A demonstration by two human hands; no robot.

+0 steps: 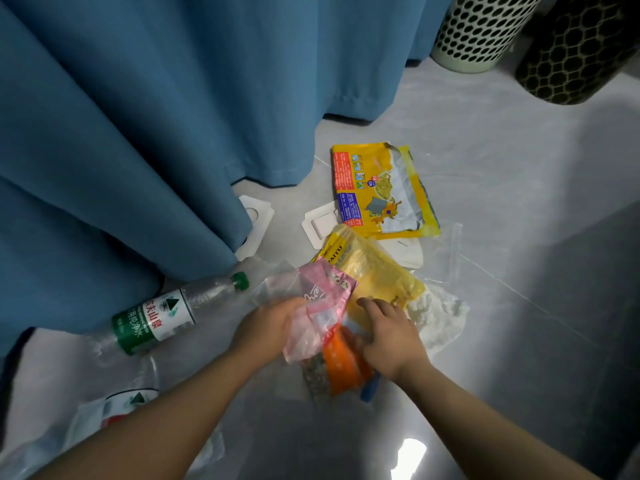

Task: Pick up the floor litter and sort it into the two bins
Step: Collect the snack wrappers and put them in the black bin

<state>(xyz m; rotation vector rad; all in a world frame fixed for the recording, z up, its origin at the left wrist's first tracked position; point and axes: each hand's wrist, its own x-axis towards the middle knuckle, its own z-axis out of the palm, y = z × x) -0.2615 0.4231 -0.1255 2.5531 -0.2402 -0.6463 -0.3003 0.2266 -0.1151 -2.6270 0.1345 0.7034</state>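
Left hand (266,327) pinching pink wrapper (322,306), "AITU" bag (377,271)

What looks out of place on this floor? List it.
A water bottle lies on its side by the curtain. A yellow noodle packet lies torn open, its silver lining showing. The left hand grips a pink wrapper over a loose heap. The white bin and black bin stand beyond it all.

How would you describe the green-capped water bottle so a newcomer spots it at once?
Start at the blue curtain filling the left of the view. On the grey floor at its hem lies a clear bottle, just left of the left hand that grips the pink wrapper. Its green cap and rounded body set it apart from the flattened bottle nearer the camera.
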